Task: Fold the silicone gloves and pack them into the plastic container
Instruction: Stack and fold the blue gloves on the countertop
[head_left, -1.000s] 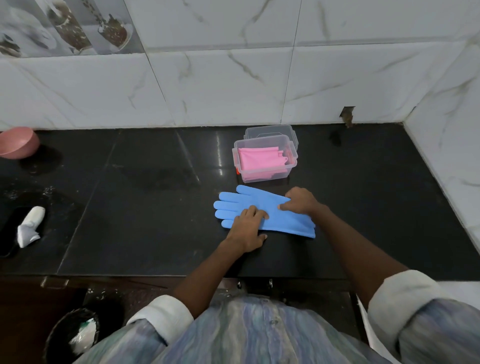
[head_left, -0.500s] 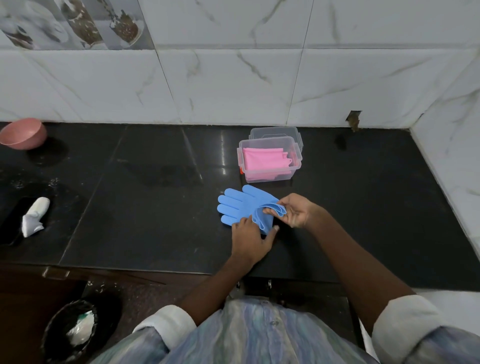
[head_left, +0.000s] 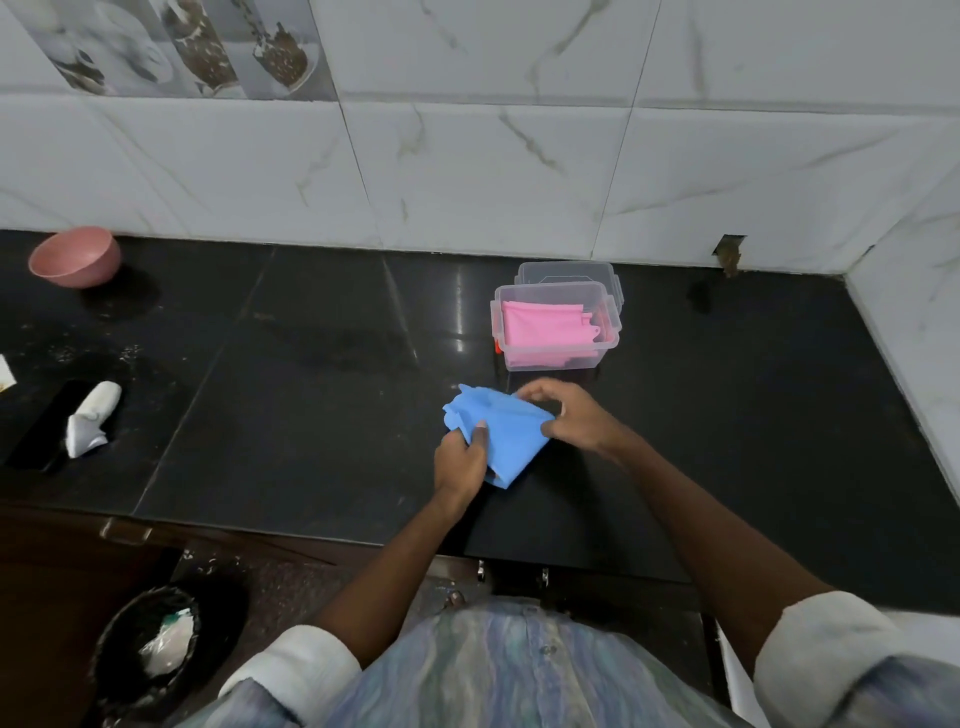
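Black stone countertop (head_left: 322, 415), white marble-look tiled wall (head_left: 467, 171) behind and to the right.

Blue silicone glove (head_left: 506, 434), folded over on itself, lies on the countertop near the front edge, just at 6 o'clock of the container. Glove fingers bunched at its 10 o'clock end; a folded corner points toward 6 o'clock.

Left hand (head_left: 461, 462): grips the glove's left edge, thumb on top of the blue silicone, fingers curled beneath or beside it.

Right hand (head_left: 569, 418): fingers curled, pinching the glove's right edge at about 3 o'clock, fingertips also at its top edge.

Clear plastic container (head_left: 613, 338), open, sits at 12 o'clock of the hands. A folded pink silicone glove (head_left: 545, 325) lies inside. A clear lid (head_left: 569, 270) sits just behind the container, touching or nearly so; cannot tell which.

Pink bowl (head_left: 75, 255) at far 10 o'clock near the wall. White crumpled item (head_left: 93, 418) at 9 o'clock, resting partly on a flat dark object (head_left: 44, 423). Black bin (head_left: 150, 642) on the floor at 7 o'clock, with white rubbish in it.
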